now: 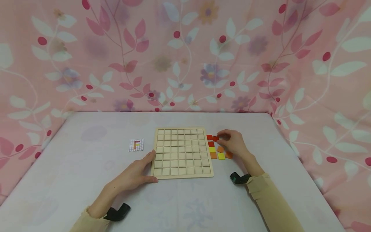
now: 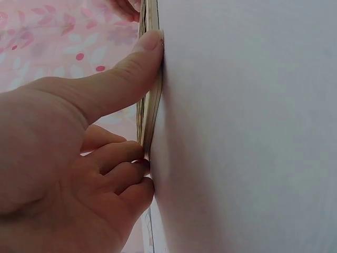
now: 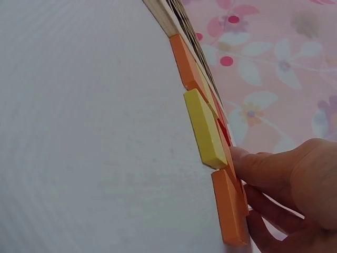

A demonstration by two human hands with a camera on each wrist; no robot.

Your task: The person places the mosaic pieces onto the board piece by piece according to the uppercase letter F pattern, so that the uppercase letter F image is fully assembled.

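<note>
A square wooden grid board (image 1: 182,176) lies flat on the table. My left hand (image 1: 131,174) holds its near left corner, the thumb along the near edge and the fingers at the left side. In the left wrist view that thumb (image 2: 126,79) presses the board's rim (image 2: 154,113). To the right of the board, my right hand (image 1: 234,141) pinches a small red tile (image 1: 215,139) between thumb and forefinger. Around it lie other red tiles (image 1: 210,137), yellow tiles (image 1: 221,156) and orange tiles (image 1: 229,155). The right wrist view hides the pinched tile behind an orange tile (image 3: 227,211) and others.
A small paper card (image 1: 136,145) with a coloured grid pattern lies left of the board. Behind the white table (image 1: 185,206) hangs a pink floral cloth (image 1: 185,58). Black wrist devices (image 1: 117,213) sit on both forearms.
</note>
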